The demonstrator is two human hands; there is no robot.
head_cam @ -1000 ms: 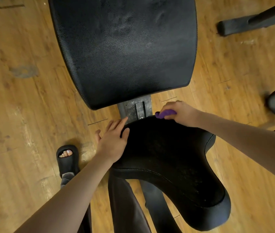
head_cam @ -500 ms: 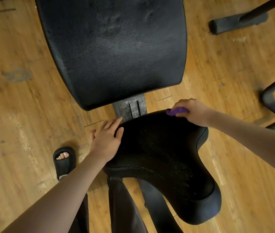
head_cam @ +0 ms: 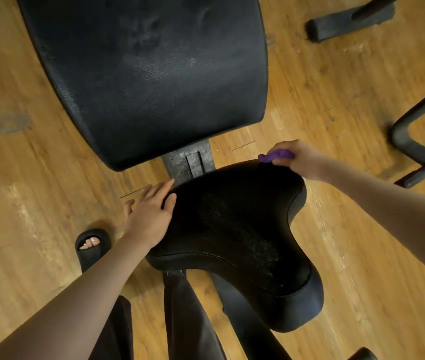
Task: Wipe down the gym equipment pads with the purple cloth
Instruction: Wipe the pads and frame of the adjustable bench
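The right hand (head_cam: 301, 159) has its fingers (head_cam: 280, 146) curled around the purple cloth (head_cam: 276, 155), bunched and pressed at the far right corner of the seat pad (head_cam: 234, 229). The left hand (head_cam: 149, 216) lies flat with straight, relaxed fingers (head_cam: 158, 189) on the pad's left edge — grasping nothing. Beyond the seat, across a grey metal bracket (head_cam: 188, 162), sits the larger back pad (head_cam: 149, 74). Underneath is wooden floor (head_cam: 24, 178) — a black sandal (head_cam: 89, 246) stands near the left forearm.
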